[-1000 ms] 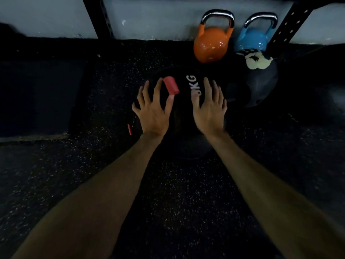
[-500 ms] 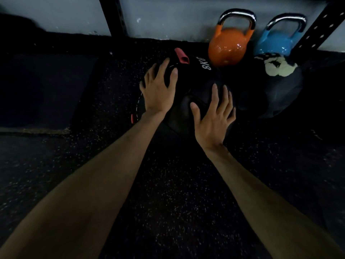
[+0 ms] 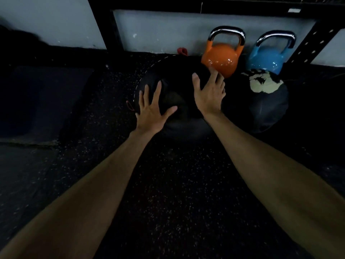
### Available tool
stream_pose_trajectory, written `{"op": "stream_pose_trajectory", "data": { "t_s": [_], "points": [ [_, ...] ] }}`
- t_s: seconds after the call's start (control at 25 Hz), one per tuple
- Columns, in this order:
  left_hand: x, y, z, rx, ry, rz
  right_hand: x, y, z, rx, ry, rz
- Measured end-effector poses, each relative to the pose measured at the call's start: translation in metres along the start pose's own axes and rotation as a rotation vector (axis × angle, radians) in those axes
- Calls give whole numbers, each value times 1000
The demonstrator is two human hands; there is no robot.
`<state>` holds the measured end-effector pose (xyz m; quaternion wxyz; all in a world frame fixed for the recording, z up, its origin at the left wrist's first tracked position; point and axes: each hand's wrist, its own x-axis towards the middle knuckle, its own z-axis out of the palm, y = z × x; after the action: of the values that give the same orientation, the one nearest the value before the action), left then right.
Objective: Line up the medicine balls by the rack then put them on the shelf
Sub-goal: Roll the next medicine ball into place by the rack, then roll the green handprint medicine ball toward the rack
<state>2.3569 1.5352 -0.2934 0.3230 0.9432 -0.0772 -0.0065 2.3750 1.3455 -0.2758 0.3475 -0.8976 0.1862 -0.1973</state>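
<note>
A large black medicine ball [image 3: 173, 77] with a red tab at its far edge lies on the dark speckled floor, close to the wall. My left hand [image 3: 152, 111] rests flat on its near left side with fingers spread. My right hand [image 3: 210, 92] presses its right side, fingers spread, fingertips near the orange kettlebell. A second black medicine ball [image 3: 267, 107] with a worn pale patch on top sits just to the right. The black rack upright [image 3: 315, 38] with holes rises at the far right.
An orange kettlebell [image 3: 220, 58] and a blue kettlebell [image 3: 265, 58] stand against the pale wall behind the balls. A second black rack post [image 3: 110, 34] stands left of them. A dark raised mat [image 3: 37, 101] lies at the left.
The ball has rolled away from me toward the wall; its 8KG lettering has turned out of sight and the red tab is now at the far edge. My hands swapped positions: left drew back, right reached forward.
</note>
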Motion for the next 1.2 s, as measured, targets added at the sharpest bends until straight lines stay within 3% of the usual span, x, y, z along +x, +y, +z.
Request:
{"op": "stream_pose_trajectory", "data": {
  "t_s": [0.12, 0.24, 0.4, 0.6, 0.72, 0.84, 0.96, 1.04, 1.2],
  "points": [
    [42, 5, -15, -1, -37, -80, -41, 20, 7, -64, -45, -193],
    [71, 8, -23, 42, -45, -160, -52, 38, 16, -62, -124, -259],
    [97, 39, -12, 82, 43, -283, 2, 31, 20, -25, -180, -184],
    [90, 49, 3, 77, 88, -156, 24, 41, 17, -45, -218, -118],
    [70, 38, -15, 65, -58, -63, 10, 41, 11, -104, -237, -103],
    [47, 40, -34, 133, -180, -62, -1, 28, -14, -198, -398, -40],
    [-8, 51, -53, 140, -171, -114, -22, -2, -68, -392, -568, 78],
    [-59, 55, -79, 170, -175, -155, -57, -34, -100, -381, -567, 97],
    [-165, 68, -147, 243, -370, -285, -160, -109, -177, -309, -660, 83]
  ]
}}
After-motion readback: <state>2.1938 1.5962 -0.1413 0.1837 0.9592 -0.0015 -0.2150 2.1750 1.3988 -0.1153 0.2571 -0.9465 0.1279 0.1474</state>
